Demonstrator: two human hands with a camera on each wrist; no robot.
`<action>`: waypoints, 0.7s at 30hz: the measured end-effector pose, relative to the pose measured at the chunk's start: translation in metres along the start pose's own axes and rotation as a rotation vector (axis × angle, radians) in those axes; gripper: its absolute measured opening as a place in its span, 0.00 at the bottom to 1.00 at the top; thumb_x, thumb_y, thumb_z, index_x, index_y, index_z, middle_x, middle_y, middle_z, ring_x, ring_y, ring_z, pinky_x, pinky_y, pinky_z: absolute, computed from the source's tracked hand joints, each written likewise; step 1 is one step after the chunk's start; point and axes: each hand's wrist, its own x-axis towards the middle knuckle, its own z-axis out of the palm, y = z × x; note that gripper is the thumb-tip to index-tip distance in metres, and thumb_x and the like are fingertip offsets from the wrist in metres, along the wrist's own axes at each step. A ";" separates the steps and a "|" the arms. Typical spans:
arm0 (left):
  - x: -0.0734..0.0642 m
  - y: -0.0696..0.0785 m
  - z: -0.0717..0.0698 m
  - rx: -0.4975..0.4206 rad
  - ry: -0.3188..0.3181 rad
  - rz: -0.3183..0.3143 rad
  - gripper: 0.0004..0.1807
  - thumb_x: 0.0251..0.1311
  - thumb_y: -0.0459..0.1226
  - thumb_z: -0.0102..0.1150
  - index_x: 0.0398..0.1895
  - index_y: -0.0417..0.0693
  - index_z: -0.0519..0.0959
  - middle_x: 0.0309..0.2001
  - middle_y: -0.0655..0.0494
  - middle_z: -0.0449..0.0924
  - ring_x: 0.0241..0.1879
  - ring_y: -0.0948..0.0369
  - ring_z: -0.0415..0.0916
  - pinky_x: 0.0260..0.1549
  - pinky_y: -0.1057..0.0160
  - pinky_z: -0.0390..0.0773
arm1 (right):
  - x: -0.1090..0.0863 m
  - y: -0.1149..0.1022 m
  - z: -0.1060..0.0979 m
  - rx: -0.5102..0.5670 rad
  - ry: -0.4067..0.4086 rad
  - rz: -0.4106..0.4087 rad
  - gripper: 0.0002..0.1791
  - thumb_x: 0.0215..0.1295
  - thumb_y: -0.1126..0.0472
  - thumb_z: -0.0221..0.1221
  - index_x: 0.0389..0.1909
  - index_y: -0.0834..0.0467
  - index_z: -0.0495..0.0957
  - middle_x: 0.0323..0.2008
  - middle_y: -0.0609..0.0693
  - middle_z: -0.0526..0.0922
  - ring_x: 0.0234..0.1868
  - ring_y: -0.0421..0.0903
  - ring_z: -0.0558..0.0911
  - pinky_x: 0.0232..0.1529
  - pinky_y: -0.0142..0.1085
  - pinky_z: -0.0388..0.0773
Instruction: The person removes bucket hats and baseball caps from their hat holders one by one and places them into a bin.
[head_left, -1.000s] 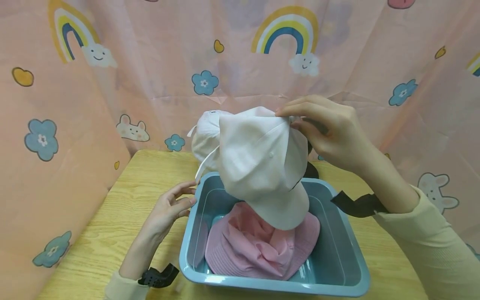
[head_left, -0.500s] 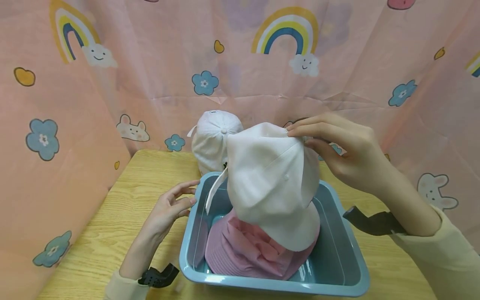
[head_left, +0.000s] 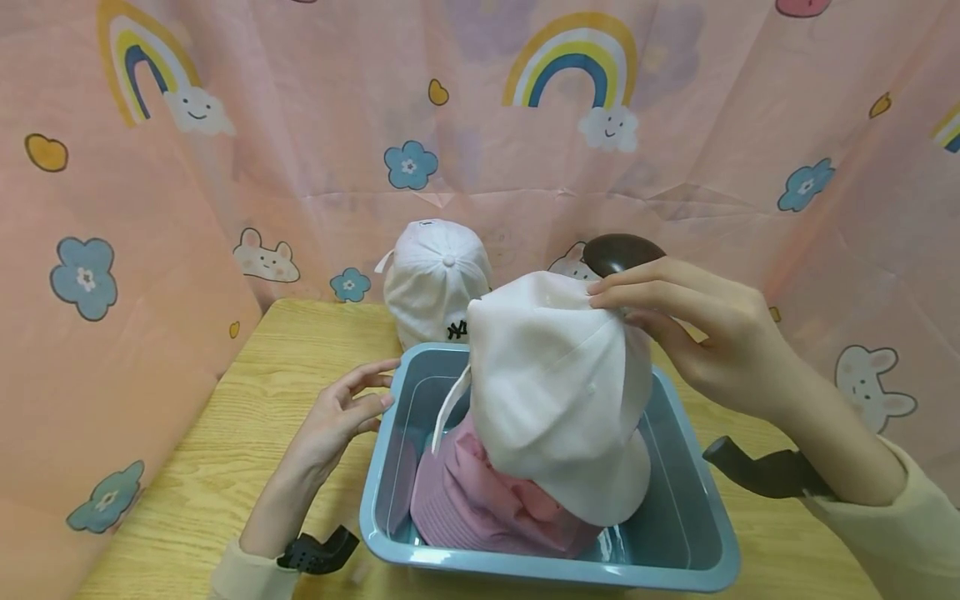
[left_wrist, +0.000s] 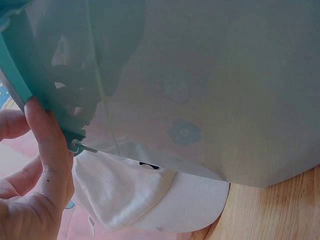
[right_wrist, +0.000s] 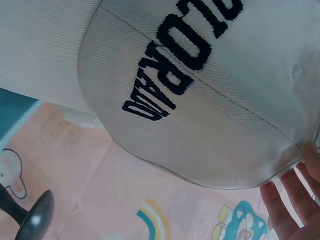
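Note:
My right hand (head_left: 705,333) pinches a white baseball cap (head_left: 558,392) at its crown, holding it over the blue basin (head_left: 720,558) with the brim tilted down. Dark embroidered letters on this cap (right_wrist: 175,55) show in the right wrist view, with fingertips (right_wrist: 272,192) at the crown's edge. In the basin lies a crumpled pink hat (head_left: 457,500), partly hidden under the cap. My left hand (head_left: 341,417) touches the basin's left rim with loosely bent fingers; the left wrist view shows a fingertip (left_wrist: 32,107) right against that rim.
Behind the basin a second white cap (head_left: 438,275) with a dark NY emblem stands on the wooden table (head_left: 225,467). A dark, rounded, spoon-like thing (head_left: 622,250) rises at the back right. A pink patterned curtain (head_left: 480,125) closes off the back and sides.
My right hand has moved down, right and nearer with the white cap, lowering it toward the pink hat. The second white cap behind has come into fuller view. My left hand and the basin stay put.

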 end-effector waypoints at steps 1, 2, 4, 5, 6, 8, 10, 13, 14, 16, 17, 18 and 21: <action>0.000 0.000 0.000 -0.001 -0.002 0.003 0.26 0.63 0.35 0.57 0.65 0.42 0.68 0.49 0.53 0.72 0.33 0.68 0.79 0.35 0.64 0.79 | -0.002 0.000 0.000 0.003 -0.002 0.000 0.18 0.73 0.56 0.49 0.40 0.63 0.84 0.39 0.54 0.85 0.48 0.33 0.81 0.45 0.16 0.71; 0.000 0.000 0.000 -0.001 -0.003 0.004 0.26 0.64 0.35 0.57 0.65 0.42 0.68 0.49 0.52 0.72 0.33 0.68 0.79 0.35 0.64 0.79 | -0.003 0.000 -0.001 0.008 -0.007 0.001 0.18 0.73 0.56 0.49 0.40 0.63 0.84 0.39 0.54 0.85 0.49 0.33 0.80 0.46 0.16 0.71; 0.000 -0.001 0.000 -0.005 -0.005 0.006 0.26 0.64 0.35 0.57 0.66 0.41 0.68 0.50 0.52 0.71 0.34 0.68 0.79 0.35 0.65 0.79 | -0.006 -0.001 -0.002 0.020 -0.018 0.003 0.18 0.73 0.56 0.49 0.40 0.64 0.83 0.39 0.54 0.85 0.50 0.33 0.80 0.47 0.16 0.71; 0.000 0.000 0.000 -0.009 -0.006 0.005 0.26 0.64 0.35 0.57 0.66 0.41 0.68 0.50 0.52 0.71 0.34 0.68 0.79 0.35 0.65 0.79 | -0.008 -0.001 -0.002 0.028 -0.023 0.003 0.18 0.73 0.56 0.49 0.40 0.64 0.83 0.39 0.54 0.85 0.51 0.33 0.80 0.48 0.17 0.72; 0.000 -0.001 0.000 -0.011 -0.007 0.005 0.26 0.64 0.34 0.57 0.66 0.40 0.67 0.50 0.52 0.71 0.34 0.68 0.79 0.34 0.65 0.79 | -0.009 -0.001 -0.002 0.028 -0.029 0.006 0.18 0.73 0.56 0.49 0.40 0.64 0.83 0.39 0.54 0.85 0.52 0.33 0.80 0.48 0.16 0.71; 0.000 0.000 0.000 -0.016 -0.009 0.004 0.27 0.64 0.34 0.57 0.66 0.40 0.67 0.50 0.51 0.71 0.34 0.68 0.79 0.34 0.66 0.79 | -0.012 -0.002 -0.002 0.033 -0.035 0.007 0.18 0.73 0.56 0.49 0.40 0.65 0.83 0.40 0.54 0.85 0.52 0.33 0.80 0.48 0.16 0.71; 0.000 0.000 0.000 -0.020 -0.010 0.002 0.27 0.64 0.34 0.57 0.66 0.40 0.67 0.50 0.51 0.71 0.34 0.68 0.79 0.34 0.66 0.79 | -0.014 -0.003 -0.001 0.039 -0.031 0.002 0.18 0.73 0.56 0.49 0.39 0.65 0.83 0.40 0.54 0.85 0.52 0.33 0.80 0.48 0.16 0.71; 0.000 0.000 0.000 -0.021 -0.011 0.000 0.27 0.64 0.35 0.57 0.66 0.40 0.67 0.51 0.51 0.71 0.35 0.67 0.80 0.34 0.66 0.79 | -0.016 -0.003 0.001 0.052 -0.026 -0.007 0.17 0.73 0.57 0.49 0.39 0.65 0.83 0.39 0.54 0.84 0.52 0.34 0.80 0.47 0.16 0.71; 0.000 0.000 0.000 -0.022 -0.011 -0.002 0.27 0.64 0.35 0.57 0.66 0.40 0.67 0.51 0.51 0.71 0.35 0.67 0.80 0.34 0.66 0.79 | -0.017 -0.003 0.001 0.054 -0.032 -0.009 0.17 0.73 0.57 0.49 0.39 0.65 0.83 0.39 0.54 0.84 0.52 0.34 0.80 0.48 0.16 0.71; 0.000 0.000 0.000 -0.020 -0.009 -0.006 0.27 0.64 0.35 0.57 0.66 0.41 0.67 0.51 0.51 0.71 0.35 0.67 0.80 0.34 0.66 0.79 | -0.018 -0.003 0.002 0.060 -0.058 -0.008 0.17 0.73 0.57 0.49 0.40 0.64 0.83 0.40 0.54 0.84 0.53 0.34 0.80 0.52 0.18 0.72; 0.000 0.000 0.000 -0.019 -0.008 -0.009 0.27 0.64 0.35 0.57 0.66 0.41 0.67 0.51 0.51 0.71 0.35 0.67 0.80 0.34 0.66 0.79 | -0.020 -0.003 0.001 0.055 -0.080 -0.003 0.18 0.74 0.56 0.49 0.41 0.64 0.83 0.41 0.53 0.84 0.53 0.33 0.79 0.54 0.19 0.71; 0.000 0.000 0.000 -0.019 -0.006 -0.011 0.27 0.64 0.35 0.58 0.66 0.42 0.67 0.51 0.51 0.71 0.34 0.68 0.80 0.34 0.66 0.79 | -0.021 -0.003 0.001 0.052 -0.104 0.000 0.18 0.74 0.56 0.48 0.42 0.63 0.83 0.42 0.53 0.84 0.54 0.33 0.79 0.57 0.20 0.70; 0.000 0.000 0.000 -0.020 -0.007 -0.014 0.27 0.64 0.35 0.57 0.66 0.42 0.67 0.51 0.51 0.71 0.34 0.67 0.80 0.35 0.66 0.79 | -0.024 -0.002 0.003 0.051 -0.171 0.000 0.17 0.74 0.56 0.47 0.45 0.61 0.82 0.44 0.51 0.84 0.54 0.32 0.78 0.60 0.21 0.69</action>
